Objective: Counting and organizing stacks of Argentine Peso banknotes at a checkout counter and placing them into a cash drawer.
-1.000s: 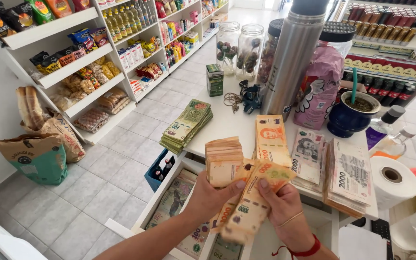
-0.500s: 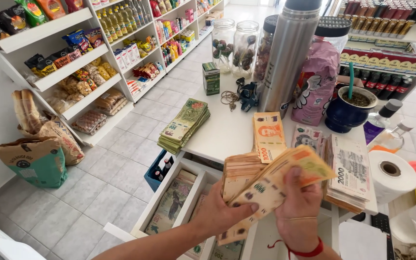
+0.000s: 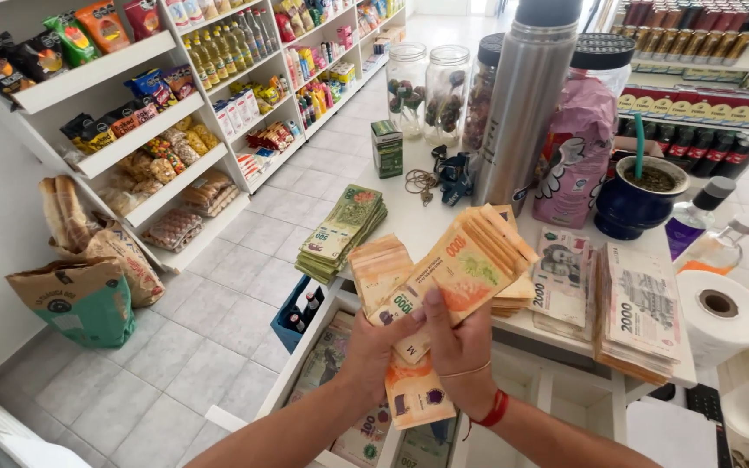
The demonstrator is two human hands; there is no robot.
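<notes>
Both my hands hold one thick wad of orange banknotes (image 3: 461, 264) over the front edge of a white counter (image 3: 409, 230). My left hand (image 3: 379, 342) grips the wad from below and the left, and my right hand (image 3: 457, 342) clasps it from the right with the thumb on top. The notes fan up and to the right, and a few hang down below my hands. An orange stack (image 3: 379, 264) lies on the counter just behind, a green stack (image 3: 340, 230) to its left, and grey-green stacks (image 3: 643, 312) to the right.
A steel thermos (image 3: 526, 100), a pink bag (image 3: 578, 160), a dark blue cup with a straw (image 3: 643, 195), glass jars (image 3: 426, 91), a small green box (image 3: 387, 147) and keys (image 3: 439, 178) stand behind. A paper roll (image 3: 721, 316) sits right. Stocked shelves (image 3: 149, 130) line the tiled aisle on the left.
Both hands have drawn the orange wad together and raised it, and the notes now fan up to the right over the stack on the counter.
</notes>
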